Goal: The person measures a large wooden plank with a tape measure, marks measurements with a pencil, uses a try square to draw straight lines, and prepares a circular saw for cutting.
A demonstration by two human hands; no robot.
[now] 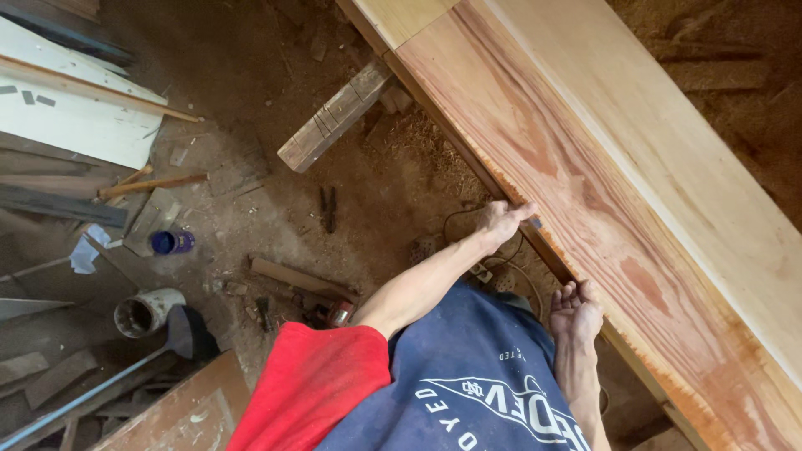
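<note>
Sawdusty floor below, caught mid-grip on the long reddish board (585, 159) along its near edge, left hand (499, 222) clamped over it, right hand (575, 311) cupped palm-up underneath, probably needed an even lift.

Shirt (468, 384): navy body, white printed graphic on the chest
Sleeve (313, 380): red, short
Forearms: bare
Hands: bare, no gloves

Long reddish-grained wooden plank (585, 167), lying flat, apparently raised off floor
</note>
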